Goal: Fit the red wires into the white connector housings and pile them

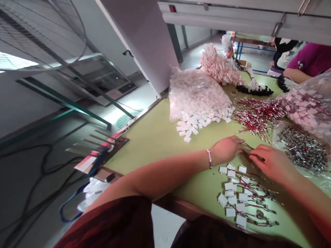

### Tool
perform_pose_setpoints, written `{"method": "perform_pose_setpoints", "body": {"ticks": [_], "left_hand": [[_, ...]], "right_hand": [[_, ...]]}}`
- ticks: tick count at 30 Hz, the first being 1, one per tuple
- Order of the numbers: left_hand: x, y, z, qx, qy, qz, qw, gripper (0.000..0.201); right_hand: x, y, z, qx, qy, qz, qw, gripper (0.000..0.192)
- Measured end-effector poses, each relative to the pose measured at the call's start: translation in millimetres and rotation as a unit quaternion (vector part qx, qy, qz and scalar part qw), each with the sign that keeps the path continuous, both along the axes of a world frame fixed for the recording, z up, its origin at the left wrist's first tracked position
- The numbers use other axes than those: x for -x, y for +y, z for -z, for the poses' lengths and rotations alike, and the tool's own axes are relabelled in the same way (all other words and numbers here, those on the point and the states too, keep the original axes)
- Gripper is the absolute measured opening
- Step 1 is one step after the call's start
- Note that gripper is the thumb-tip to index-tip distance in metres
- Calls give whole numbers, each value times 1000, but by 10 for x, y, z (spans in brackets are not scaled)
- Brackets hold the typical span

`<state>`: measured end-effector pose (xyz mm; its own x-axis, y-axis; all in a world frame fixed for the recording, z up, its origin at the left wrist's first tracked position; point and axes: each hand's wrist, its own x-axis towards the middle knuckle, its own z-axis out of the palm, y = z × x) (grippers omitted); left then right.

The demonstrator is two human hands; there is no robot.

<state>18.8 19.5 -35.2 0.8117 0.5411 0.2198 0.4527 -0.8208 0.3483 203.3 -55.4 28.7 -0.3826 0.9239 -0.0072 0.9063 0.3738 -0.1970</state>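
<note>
My left hand [227, 150], with a bracelet at the wrist, reaches across the green tabletop with its fingers pinched on a thin red wire [247, 146]. Facing it from the right, my right hand [271, 162] has thumb and fingers closed at the same dark red wires. The exact ends in the fingers are too small to make out. Just below both hands lie several red wires with white connector housings [240, 207] at one end and metal tips at the other. Above them spreads a loose heap of red wires [254, 117] with shiny terminals.
A clear bag spills white housings [199, 96] at the back left. To the right sit a bag of small metal parts [302, 146] and a bag of pinkish housings [307, 106]. Behind are bundled wires [219, 65] and a person in a purple sleeve [310, 60].
</note>
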Motion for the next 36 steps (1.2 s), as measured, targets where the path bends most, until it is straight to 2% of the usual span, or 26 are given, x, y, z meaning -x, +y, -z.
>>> {"method": "perform_pose_setpoints", "body": {"ticks": [4, 7, 8, 9, 10, 11, 12, 14, 17, 19, 23, 25, 27, 29, 31, 33, 36], "left_hand": [[-136, 45, -39, -9, 4, -37, 999, 24], [-38, 126, -80, 39, -70, -14, 997, 20], [21, 180, -106, 62, -98, -25, 993, 20], [81, 251, -139, 82, -121, -69, 987, 22], [134, 335, -174, 89, -130, -151, 976, 26], [172, 430, -208, 74, -126, -231, 962, 26], [190, 529, -234, 53, -108, -283, 952, 27], [170, 713, -247, 29, -50, -328, 943, 30], [68, 880, -178, 10, 24, -333, 943, 24], [30, 912, -127, 0, 30, -322, 946, 20], [94, 843, -170, -1, -42, -268, 963, 20], [143, 738, -255, 49, -120, -255, 958, 20], [165, 580, -332, 174, -203, -254, 929, 22], [155, 392, -363, 354, -267, -218, 869, 26], [125, 220, -343, 474, -309, -173, 806, 26], [89, 103, -297, 538, -334, -145, 760, 25], [52, 46, -241, 577, -348, -122, 729, 19]], "right_hand": [[145, 73, 145, 17, -85, 27, 996, 24], [187, 129, 234, 18, -88, 43, 995, 18], [189, 150, 247, 26, -78, 50, 995, 16], [188, 172, 252, 35, -66, 59, 995, 14], [184, 194, 251, 42, -53, 70, 995, 13], [181, 214, 244, 48, -43, 79, 995, 14], [179, 233, 235, 51, -37, 82, 995, 15], [180, 255, 215, 53, -41, 76, 995, 15], [186, 251, 204, 42, -54, 62, 996, 18], [180, 238, 216, 29, -43, 52, 997, 20], [114, 238, 250, 11, 67, 43, 997, 19], [63, 245, 247, -4, 132, 70, 989, 15], [15, 242, 221, -4, 171, 103, 980, 14], [-18, 228, 179, 7, 189, 117, 975, 16], [-31, 207, 132, -3, 193, 107, 975, 18], [-29, 190, 95, -37, 188, 91, 977, 19], [-19, 176, 71, -70, 184, 83, 977, 20]]}}
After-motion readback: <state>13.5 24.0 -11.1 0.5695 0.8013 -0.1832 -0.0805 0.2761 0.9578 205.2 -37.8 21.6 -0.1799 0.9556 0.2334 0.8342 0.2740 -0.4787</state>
